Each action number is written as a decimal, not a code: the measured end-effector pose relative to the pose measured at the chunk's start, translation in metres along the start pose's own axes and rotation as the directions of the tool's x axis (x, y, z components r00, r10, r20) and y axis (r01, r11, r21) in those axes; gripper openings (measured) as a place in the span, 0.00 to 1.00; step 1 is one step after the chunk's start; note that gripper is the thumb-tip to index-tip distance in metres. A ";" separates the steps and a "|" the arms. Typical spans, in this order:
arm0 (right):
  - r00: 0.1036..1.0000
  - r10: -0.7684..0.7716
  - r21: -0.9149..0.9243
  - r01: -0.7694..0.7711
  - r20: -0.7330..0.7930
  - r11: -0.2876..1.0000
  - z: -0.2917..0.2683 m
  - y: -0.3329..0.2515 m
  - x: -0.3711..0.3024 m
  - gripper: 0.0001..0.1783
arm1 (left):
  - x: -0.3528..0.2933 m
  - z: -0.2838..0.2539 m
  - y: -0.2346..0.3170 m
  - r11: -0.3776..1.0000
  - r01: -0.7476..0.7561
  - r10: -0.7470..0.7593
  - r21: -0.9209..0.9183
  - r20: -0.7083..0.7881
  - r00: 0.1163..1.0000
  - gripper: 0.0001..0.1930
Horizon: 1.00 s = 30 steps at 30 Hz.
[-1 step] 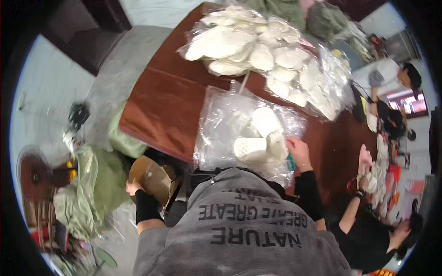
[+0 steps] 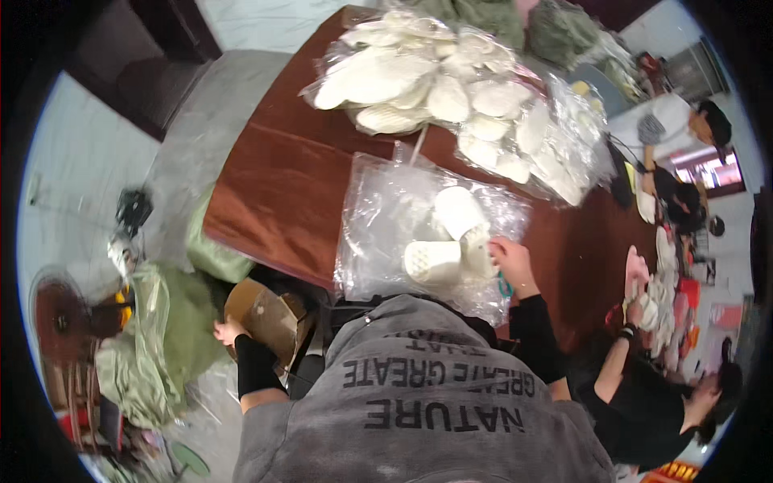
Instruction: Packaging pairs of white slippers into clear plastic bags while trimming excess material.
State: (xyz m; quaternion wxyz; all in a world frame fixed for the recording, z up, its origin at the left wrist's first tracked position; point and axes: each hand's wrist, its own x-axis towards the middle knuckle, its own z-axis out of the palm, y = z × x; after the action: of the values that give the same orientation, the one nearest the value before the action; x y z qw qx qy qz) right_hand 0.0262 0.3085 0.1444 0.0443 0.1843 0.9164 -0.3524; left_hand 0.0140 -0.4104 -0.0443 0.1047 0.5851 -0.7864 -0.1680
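Note:
Several white clogs, one (image 2: 433,263) with a holed upper, lie on clear plastic bags (image 2: 374,217) at the table's near side. My right hand (image 2: 511,262) has its fingers closed on the edge of the rightmost clog (image 2: 481,253). Just below that hand shows a teal loop (image 2: 505,284), perhaps a scissors handle; its kind is not clear. Low on the left, my left hand (image 2: 230,332) is between an open cardboard box (image 2: 270,318) and a green sack (image 2: 173,322). Its fingers look apart, with nothing visible in them.
Bagged white shoe parts (image 2: 451,92) are heaped across the far side of the brown-covered table (image 2: 282,173). A fan (image 2: 60,322) stands at far left. On the right, a co-worker in black (image 2: 636,402) reaches toward pink and white shoes (image 2: 638,274); other people sit further back.
My left hand has shifted slightly left, away from the box's edge toward the green sack. My right hand stays at the same clog; the whole view has shifted a little.

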 end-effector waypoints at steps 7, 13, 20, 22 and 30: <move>0.929 0.274 0.685 -0.369 0.249 0.628 0.036 -0.006 0.019 0.17 | -0.140 -0.069 0.215 0.168 -0.779 0.842 -0.604 -0.323 0.432 0.22; 0.909 0.199 0.926 -0.377 0.367 0.013 0.033 -0.022 0.029 0.22 | -0.307 -0.118 0.283 -0.500 -0.531 0.801 -0.684 -0.132 -0.584 0.25; 0.919 0.038 0.547 -0.266 0.392 0.794 -0.084 -0.052 -0.028 0.13 | -0.319 -0.012 0.241 -0.392 -0.702 0.745 -0.594 0.243 -0.621 0.29; 0.920 -0.210 -0.008 0.225 0.330 0.974 -0.106 -0.032 -0.038 0.09 | -0.325 -0.012 0.242 -0.393 -0.692 0.734 -0.605 0.247 -0.632 0.29; 0.666 -0.352 -0.429 0.716 0.658 0.551 -0.102 0.010 -0.024 0.08 | -0.334 -0.013 0.238 -0.485 -0.701 0.704 -0.522 0.242 -0.668 0.33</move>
State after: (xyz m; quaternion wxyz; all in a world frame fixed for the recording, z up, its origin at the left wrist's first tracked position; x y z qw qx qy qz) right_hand 0.0570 0.3757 0.2193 0.2271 -0.2419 0.9427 -0.0357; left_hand -0.0934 -0.0317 0.0706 -0.0485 -0.4902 -0.8561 -0.1567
